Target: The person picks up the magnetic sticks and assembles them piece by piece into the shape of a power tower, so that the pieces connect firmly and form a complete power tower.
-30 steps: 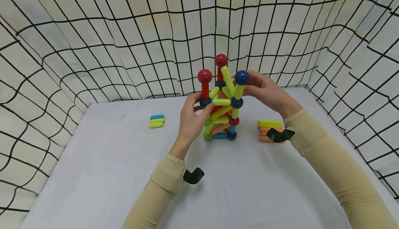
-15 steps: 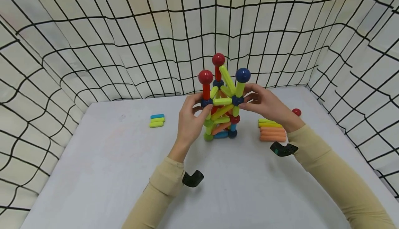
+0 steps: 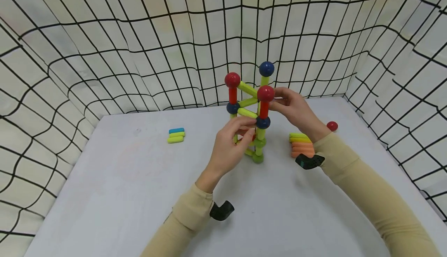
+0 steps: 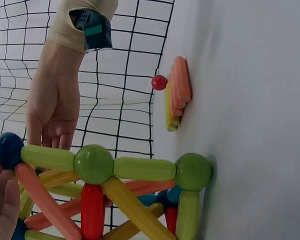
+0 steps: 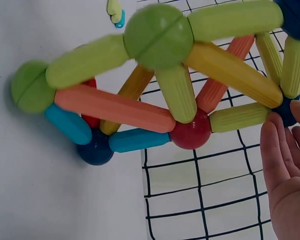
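A tower of magnetic sticks and balls point(image 3: 247, 113) stands upright near the back of the table. Red sticks carry red balls at two top corners; a blue ball point(image 3: 267, 69) tops a third. My left hand point(image 3: 225, 148) grips the near left side, its fingertips at a dark blue ball point(image 3: 263, 122). From the right, my right hand point(image 3: 297, 113) pinches the upper part; the right wrist view has its fingertips on a dark blue joint ball point(image 5: 287, 112). Green balls point(image 4: 94, 164) mark the near upright in the left wrist view. Part of the left hand's grip is hidden behind the tower.
Orange and yellow sticks point(image 3: 302, 145) lie in a row to the right, partly behind the right wrist, with a loose red ball point(image 3: 332, 126) beyond. Two yellow-green sticks and a blue stick point(image 3: 176, 130) lie left. Black netting point(image 3: 157, 47) over white cloth surrounds the table point(image 3: 115, 179).
The tower has turned, bringing a red-topped corner to the near right and the blue-topped one to the back. The left hand moved right and nearer with it; the right hand shifted its hold.
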`<state>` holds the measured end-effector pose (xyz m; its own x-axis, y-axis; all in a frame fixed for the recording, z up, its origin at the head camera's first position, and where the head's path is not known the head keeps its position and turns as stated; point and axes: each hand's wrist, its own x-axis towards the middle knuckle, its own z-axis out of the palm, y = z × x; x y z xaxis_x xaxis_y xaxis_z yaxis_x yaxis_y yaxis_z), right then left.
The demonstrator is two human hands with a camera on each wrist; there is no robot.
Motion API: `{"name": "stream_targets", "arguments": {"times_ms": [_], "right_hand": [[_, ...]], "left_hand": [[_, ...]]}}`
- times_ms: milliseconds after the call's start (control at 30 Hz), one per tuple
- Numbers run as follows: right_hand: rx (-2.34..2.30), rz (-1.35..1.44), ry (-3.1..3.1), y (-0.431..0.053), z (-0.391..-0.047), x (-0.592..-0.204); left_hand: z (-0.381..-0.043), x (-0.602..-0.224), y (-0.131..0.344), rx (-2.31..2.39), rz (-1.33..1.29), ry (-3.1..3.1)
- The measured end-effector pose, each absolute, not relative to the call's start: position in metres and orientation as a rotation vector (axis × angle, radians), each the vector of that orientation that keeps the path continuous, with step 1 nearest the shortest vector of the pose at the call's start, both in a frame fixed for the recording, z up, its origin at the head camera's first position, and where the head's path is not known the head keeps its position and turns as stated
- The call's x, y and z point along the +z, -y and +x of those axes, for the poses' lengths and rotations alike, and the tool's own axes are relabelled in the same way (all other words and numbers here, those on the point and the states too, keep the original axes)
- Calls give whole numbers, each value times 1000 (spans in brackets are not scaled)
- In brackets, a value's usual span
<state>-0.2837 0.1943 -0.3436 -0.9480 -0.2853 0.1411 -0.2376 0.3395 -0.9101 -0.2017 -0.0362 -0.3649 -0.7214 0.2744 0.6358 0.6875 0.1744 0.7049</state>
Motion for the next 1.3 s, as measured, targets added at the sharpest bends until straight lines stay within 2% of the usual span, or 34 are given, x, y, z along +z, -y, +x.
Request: {"name": "stream_targets", "arguments": {"times_ms": [133, 400, 733, 967, 1300], "right_hand": [[-1703, -505, -2529, -198, -282, -343], [-1650, -381, -2554, -232, -256, -354], [-1509, -209, -2645, -292, -225, -395], [-1200, -330, -2727, -316, -216, -418], [-872, -645, -2839, -314, -212, -440]], "left_hand": [[-206, -362, 36, -1506, -890, 2070], [-234, -362, 51, -1521, -529, 1962], [-247, -358, 55, -1702, -529, 2175], [-238, -356, 52, -1632, -510, 2198], [-236, -357, 54, -1617, -542, 2190]]}}
